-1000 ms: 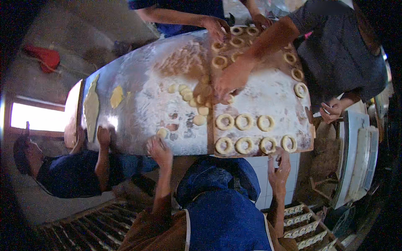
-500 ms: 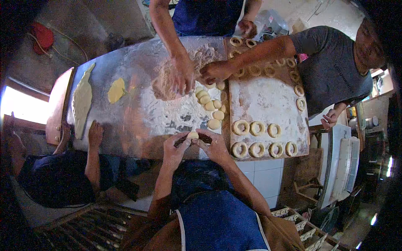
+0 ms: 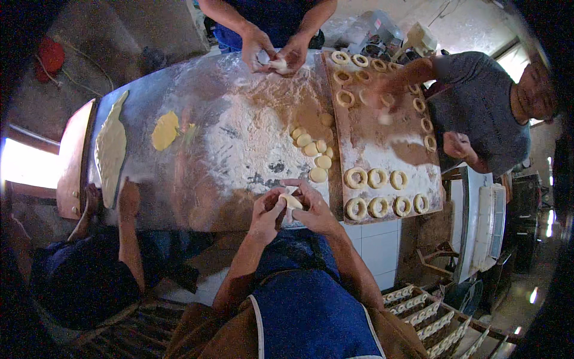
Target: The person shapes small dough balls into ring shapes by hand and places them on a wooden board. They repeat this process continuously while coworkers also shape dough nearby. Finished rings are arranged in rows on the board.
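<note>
My left hand (image 3: pixel 265 210) and my right hand (image 3: pixel 313 207) meet at the near edge of the floured metal table (image 3: pixel 197 143), both closed around one pale piece of dough (image 3: pixel 291 201). Just beyond my hands lies a small group of round dough balls (image 3: pixel 314 151). To their right a brown wooden board (image 3: pixel 382 128) carries several ring-shaped dough pieces (image 3: pixel 378 178).
A person across the table works dough with both hands (image 3: pixel 272 57). Another person at the right reaches a hand (image 3: pixel 382 90) over the board. A third person's hand (image 3: pixel 128 197) rests at the left edge near a long flat dough strip (image 3: pixel 111 149) and a yellow lump (image 3: pixel 164 130).
My hands came together from the table edge and took up a piece of dough. The person opposite lifted both hands off the flour pile and now holds dough at the far edge.
</note>
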A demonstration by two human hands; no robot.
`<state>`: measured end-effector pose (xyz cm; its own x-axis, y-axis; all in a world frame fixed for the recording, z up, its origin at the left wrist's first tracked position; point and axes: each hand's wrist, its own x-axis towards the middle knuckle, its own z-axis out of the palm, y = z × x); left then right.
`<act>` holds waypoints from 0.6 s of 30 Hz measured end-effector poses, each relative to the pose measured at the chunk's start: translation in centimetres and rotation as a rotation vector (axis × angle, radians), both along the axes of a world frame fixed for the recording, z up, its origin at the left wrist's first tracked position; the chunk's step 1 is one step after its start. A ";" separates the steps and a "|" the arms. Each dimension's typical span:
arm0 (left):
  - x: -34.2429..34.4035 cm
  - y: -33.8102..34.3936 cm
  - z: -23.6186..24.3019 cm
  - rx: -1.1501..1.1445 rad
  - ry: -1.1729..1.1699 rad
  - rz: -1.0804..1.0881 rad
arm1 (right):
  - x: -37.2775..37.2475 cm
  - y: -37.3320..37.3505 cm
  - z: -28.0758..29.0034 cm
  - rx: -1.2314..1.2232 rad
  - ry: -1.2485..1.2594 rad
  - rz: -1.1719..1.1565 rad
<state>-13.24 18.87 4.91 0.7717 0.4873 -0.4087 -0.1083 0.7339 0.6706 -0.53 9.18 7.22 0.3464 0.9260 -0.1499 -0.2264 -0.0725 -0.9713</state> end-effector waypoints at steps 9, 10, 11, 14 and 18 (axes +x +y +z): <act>2.1 -0.1 -3.2 0.179 -0.127 0.176 | 0.2 0.1 -4.0 -0.066 0.123 -0.433; 2.5 -0.1 -6.7 0.302 -0.038 0.178 | -0.6 -0.1 -3.2 0.088 0.379 -0.504; 3.1 -1.0 -7.7 0.466 0.030 0.159 | -0.7 -0.4 -4.8 0.019 0.534 -0.658; 4.8 -2.0 -6.3 0.931 0.289 0.056 | 0.3 -0.7 -2.0 -0.399 -0.006 -0.426; 7.4 -4.2 -7.2 0.361 0.099 0.178 | 0.7 -1.1 -2.8 -0.202 -0.146 -0.624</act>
<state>-5.89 14.67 -2.34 0.6282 0.7350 -0.2552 -0.1341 0.4253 0.8951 0.20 8.12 4.44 0.8378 0.5038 -0.2105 -0.1524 -0.1545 -0.9762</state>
